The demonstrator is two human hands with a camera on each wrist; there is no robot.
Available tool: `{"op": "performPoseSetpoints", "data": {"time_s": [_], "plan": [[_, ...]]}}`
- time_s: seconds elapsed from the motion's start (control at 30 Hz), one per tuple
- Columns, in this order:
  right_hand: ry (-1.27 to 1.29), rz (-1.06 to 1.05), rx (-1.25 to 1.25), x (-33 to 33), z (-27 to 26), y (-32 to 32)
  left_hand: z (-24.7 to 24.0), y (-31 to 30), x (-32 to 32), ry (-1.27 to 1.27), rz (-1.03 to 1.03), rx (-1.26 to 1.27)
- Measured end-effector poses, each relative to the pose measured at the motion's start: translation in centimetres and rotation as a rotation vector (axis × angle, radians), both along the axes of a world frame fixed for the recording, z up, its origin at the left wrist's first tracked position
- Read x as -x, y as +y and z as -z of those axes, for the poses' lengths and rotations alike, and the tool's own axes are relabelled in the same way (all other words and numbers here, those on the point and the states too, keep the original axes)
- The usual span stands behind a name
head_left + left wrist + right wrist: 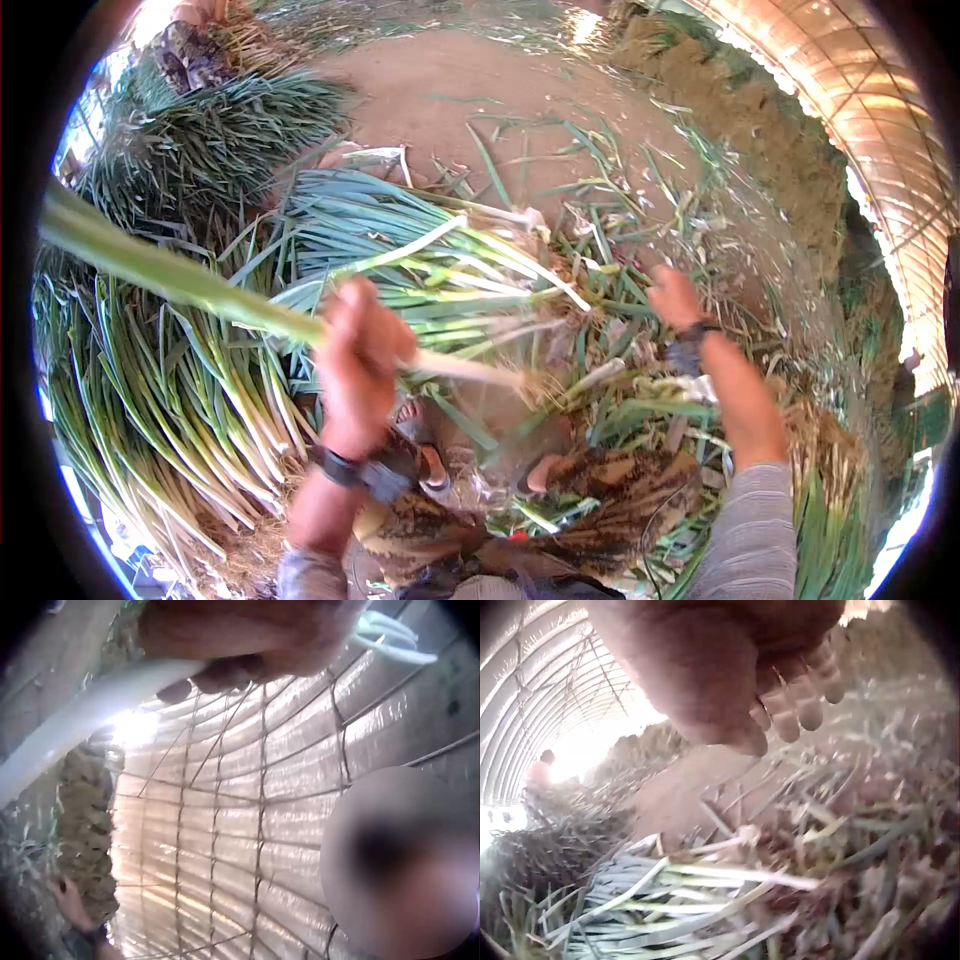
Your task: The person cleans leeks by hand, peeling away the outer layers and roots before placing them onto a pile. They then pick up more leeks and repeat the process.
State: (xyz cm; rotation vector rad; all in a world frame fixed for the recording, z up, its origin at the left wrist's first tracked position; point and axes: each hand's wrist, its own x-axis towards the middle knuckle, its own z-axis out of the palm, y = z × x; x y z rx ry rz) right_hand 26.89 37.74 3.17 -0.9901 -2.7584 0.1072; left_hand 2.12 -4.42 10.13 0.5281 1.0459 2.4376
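Note:
My left hand (360, 370) grips a long leek (190, 272) around its stalk. Its green leaves stretch up to the left, and the white root end points right over my feet. The left wrist view shows the pale stalk (82, 720) running out from under the curled fingers. My right hand (675, 298) is off to the right above scattered leaf trimmings (625, 385). In the right wrist view its fingers (810, 712) bend loosely and hold nothing. Between and beyond the hands lies a bundle of leeks (370, 225), white ends toward the right.
More leeks (170, 400) lie in a thick heap on the left, with another leafy pile (220, 130) behind. Bare soil (430, 90) stretches ahead. An earth bank (740, 90) runs along the right under a curved plastic roof (850, 70). Another person (540, 772) is farther back.

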Motion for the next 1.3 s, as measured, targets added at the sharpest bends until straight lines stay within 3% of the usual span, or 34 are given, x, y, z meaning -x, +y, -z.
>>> {"op": "performPoseSetpoints", "data": {"time_s": [0.03,0.07,0.17,0.23,0.3,0.47,0.5,0.53,0.57,0.67,0.7,0.8,0.83,0.9,0.93,0.97,1.0,1.13,1.3], "plan": [[0.003,-0.133,0.059,4.2,1.3,-2.5,1.4,0.7,-1.6,-0.073,-0.017,0.029],[-0.082,-0.116,0.204,8.4,3.7,-3.7,2.7,1.0,-2.5,-0.168,0.046,-0.044],[-0.070,-0.434,0.285,19.4,11.8,-7.2,6.9,0.8,-3.7,-0.385,0.043,-0.007],[-0.045,-0.534,0.248,26.4,15.7,-10.0,9.1,0.4,-2.8,-0.620,-0.040,0.151],[0.084,-0.682,0.199,32.2,18.9,-11.9,9.5,-0.2,-1.9,-0.728,-0.012,0.133],[0.082,-0.720,0.072,41.7,23.7,-13.6,9.6,0.0,-1.4,-0.831,-0.032,0.131],[0.091,-0.726,-0.002,42.7,24.7,-13.6,9.2,0.3,-1.9,-0.915,-0.092,0.411],[0.130,-0.717,-0.069,43.6,26.2,-13.2,9.0,0.2,-1.7,-0.939,-0.083,0.457],[0.114,-0.702,-0.056,43.1,27.7,-13.0,8.9,0.2,-1.6,-0.966,-0.063,0.500],[-0.319,-0.729,0.008,40.7,26.6,-12.7,9.1,0.5,-1.8,-1.017,-0.053,0.495],[-0.303,-0.810,0.226,38.0,26.1,-12.1,9.0,0.7,-1.7,-1.023,-0.033,0.490],[-0.320,-0.559,0.372,29.5,23.5,-8.6,8.7,0.5,-1.7,-0.885,0.019,0.531],[-0.157,-0.478,0.396,26.3,22.3,-6.7,8.7,0.3,-1.8,-0.894,0.026,0.524],[-0.231,-0.337,0.215,20.3,24.5,0.0,8.8,-0.1,-1.8,-0.833,0.128,0.499],[-0.262,-0.163,0.132,17.9,24.5,1.8,8.9,-0.2,-2.0,-0.832,0.150,0.456],[-0.258,-0.076,0.178,16.1,24.0,3.6,8.8,0.0,-2.1,-0.838,0.159,0.456],[-0.161,-0.097,0.112,14.7,23.7,4.5,8.5,0.1,-2.1,-0.844,0.180,0.472],[-0.142,-0.057,0.140,14.8,25.8,5.9,8.6,1.0,-2.7,-0.846,0.185,0.544],[-0.396,-0.111,0.334,18.8,27.5,4.5,8.8,2.3,-3.1,-0.825,0.199,0.587]]}}
